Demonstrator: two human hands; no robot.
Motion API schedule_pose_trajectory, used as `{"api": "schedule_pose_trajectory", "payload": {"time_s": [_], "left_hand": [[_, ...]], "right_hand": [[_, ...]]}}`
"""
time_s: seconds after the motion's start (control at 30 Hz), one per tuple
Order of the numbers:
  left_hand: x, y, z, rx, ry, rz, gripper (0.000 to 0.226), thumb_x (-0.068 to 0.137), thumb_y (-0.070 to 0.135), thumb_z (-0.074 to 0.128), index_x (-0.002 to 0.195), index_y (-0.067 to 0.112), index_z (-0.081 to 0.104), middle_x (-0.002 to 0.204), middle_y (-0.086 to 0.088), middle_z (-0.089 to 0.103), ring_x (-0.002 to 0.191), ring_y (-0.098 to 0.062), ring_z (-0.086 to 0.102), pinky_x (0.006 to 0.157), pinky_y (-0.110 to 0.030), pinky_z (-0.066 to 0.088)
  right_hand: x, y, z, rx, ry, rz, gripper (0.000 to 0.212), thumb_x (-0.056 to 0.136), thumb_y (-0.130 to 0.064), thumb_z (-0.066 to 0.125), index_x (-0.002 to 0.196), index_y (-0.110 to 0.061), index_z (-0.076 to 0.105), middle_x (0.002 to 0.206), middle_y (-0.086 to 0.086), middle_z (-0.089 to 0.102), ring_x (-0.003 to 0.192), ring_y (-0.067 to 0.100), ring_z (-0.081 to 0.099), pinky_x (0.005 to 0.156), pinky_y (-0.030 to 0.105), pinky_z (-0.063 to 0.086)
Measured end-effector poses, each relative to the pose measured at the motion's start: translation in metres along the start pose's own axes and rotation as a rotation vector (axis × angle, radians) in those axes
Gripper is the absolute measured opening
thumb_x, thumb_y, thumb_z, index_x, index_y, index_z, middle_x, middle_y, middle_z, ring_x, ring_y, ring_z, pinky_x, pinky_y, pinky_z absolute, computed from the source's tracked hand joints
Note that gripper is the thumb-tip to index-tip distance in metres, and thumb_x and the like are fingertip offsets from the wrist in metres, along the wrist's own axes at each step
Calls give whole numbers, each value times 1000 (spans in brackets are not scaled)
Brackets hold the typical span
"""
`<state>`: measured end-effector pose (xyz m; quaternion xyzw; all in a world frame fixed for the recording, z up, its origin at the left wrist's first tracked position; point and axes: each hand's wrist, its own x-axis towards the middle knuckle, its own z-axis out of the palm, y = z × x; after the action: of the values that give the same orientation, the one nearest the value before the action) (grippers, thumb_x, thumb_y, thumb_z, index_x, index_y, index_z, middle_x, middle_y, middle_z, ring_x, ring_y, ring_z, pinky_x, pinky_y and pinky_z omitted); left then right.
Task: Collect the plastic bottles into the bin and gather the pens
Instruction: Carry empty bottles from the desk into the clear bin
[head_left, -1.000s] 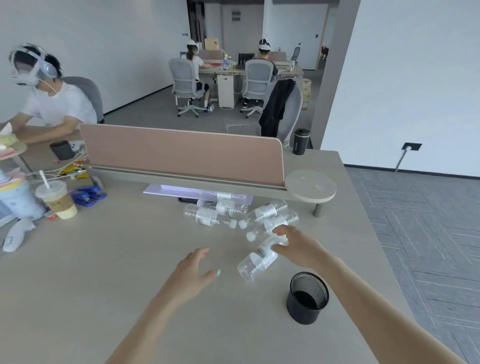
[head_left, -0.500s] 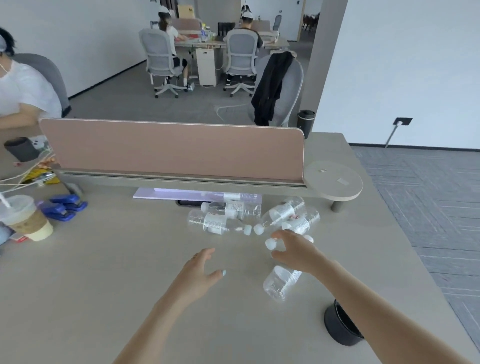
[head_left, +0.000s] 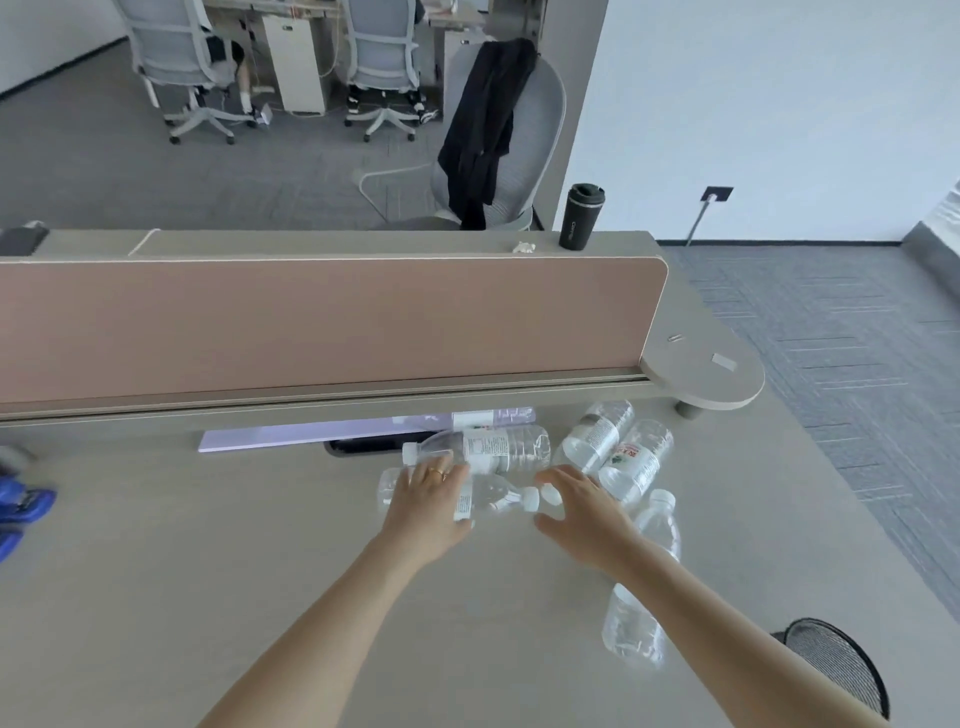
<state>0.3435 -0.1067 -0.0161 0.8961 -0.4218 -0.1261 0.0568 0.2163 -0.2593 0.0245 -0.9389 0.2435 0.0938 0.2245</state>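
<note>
Several clear plastic bottles lie on the desk under the divider's shelf. My left hand rests on top of one lying bottle, fingers laid across its body. Just behind it lies another bottle. My right hand hovers with spread fingers at a white cap beside two more bottles, holding nothing. Another bottle lies along my right forearm, partly hidden by it. The black mesh bin stands at the lower right, near the desk's corner.
A pink divider panel with a grey shelf walls off the far side. A flat lilac box lies under the shelf. A black tumbler stands beyond the panel. Blue objects lie at the left edge.
My left hand has reached forward and come down on a bottle. My right hand has let go of the bottle it held, which now lies by my forearm, and moved to the cluster.
</note>
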Motion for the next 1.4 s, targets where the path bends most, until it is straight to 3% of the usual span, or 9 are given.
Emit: {"api": "schedule_pose_trajectory", "payload": {"time_s": [0.13, 0.2, 0.27, 0.37, 0.63, 0.77, 1.0, 1.13, 1.4], "left_hand": [[26, -12, 18, 116, -133, 1, 79, 86, 38, 53, 148, 18, 9, 156, -12, 14, 145, -28, 9, 116, -48, 6], [27, -15, 31, 130, -62, 52, 81, 75, 39, 65, 142, 14, 28, 143, -15, 36, 135, -32, 31, 112, -48, 18], [21, -20, 43, 158, -4, 91, 88, 37, 46, 83, 113, 13, 53, 100, -10, 61, 94, -31, 62, 91, -46, 38], [6, -31, 58, 72, -3, 121, 88, 13, 44, 81, 89, 17, 46, 74, -1, 57, 65, -25, 59, 70, -36, 30], [-48, -76, 57, -121, 117, 91, 81, 30, 49, 79, 101, 26, 50, 85, 7, 59, 80, -19, 59, 76, -29, 30], [-64, -101, 49, -165, 244, -14, 88, 28, 40, 90, 105, 22, 51, 90, 2, 64, 89, -15, 42, 79, -27, 31], [-62, -107, 40, -247, 269, -155, 72, 53, 30, 87, 116, 15, 56, 111, -3, 61, 106, -28, 55, 95, -41, 41], [-63, -98, 31, -299, 244, -200, 69, 60, 28, 83, 121, 12, 54, 120, -1, 58, 117, -26, 51, 103, -37, 32], [-82, -80, 14, -384, 235, -243, 68, 67, 34, 79, 126, 15, 48, 121, 3, 59, 112, -24, 54, 97, -32, 33]], "right_hand": [[21, -2, 2, -17, 48, 3, 49, 90, -30, 52, 137, -23, 41, 144, -8, 37, 133, 18, 37, 105, 33, 33], [34, -6, 6, -28, 59, -6, 50, 90, -30, 53, 138, -23, 39, 145, -7, 37, 133, 19, 36, 108, 35, 31], [46, -12, 10, -44, 61, -18, 52, 90, -29, 53, 140, -22, 37, 146, -6, 35, 134, 19, 34, 109, 36, 29], [64, -24, 20, -54, 59, -30, 54, 92, -32, 51, 142, -22, 34, 148, -5, 33, 138, 19, 28, 112, 35, 23], [108, -38, 40, -88, 62, -9, 54, 96, -42, 41, 145, -22, 30, 153, -3, 28, 141, 21, 21, 115, 35, 12], [108, -32, 53, -130, 22, -1, 61, 93, -48, 42, 146, -24, 25, 151, -7, 28, 141, 20, 20, 117, 41, 6], [87, -17, 67, -267, -15, -61, 80, 79, -42, 65, 144, -27, 22, 142, -5, 35, 131, 22, 30, 110, 34, 21], [78, -15, 74, -310, -7, -75, 89, 78, -34, 68, 148, -24, 14, 139, -3, 37, 129, 24, 33, 110, 34, 22], [56, -23, 75, -195, 42, 22, 75, 73, -23, 65, 138, -19, 28, 129, -1, 50, 121, 24, 48, 101, 34, 33]]}}
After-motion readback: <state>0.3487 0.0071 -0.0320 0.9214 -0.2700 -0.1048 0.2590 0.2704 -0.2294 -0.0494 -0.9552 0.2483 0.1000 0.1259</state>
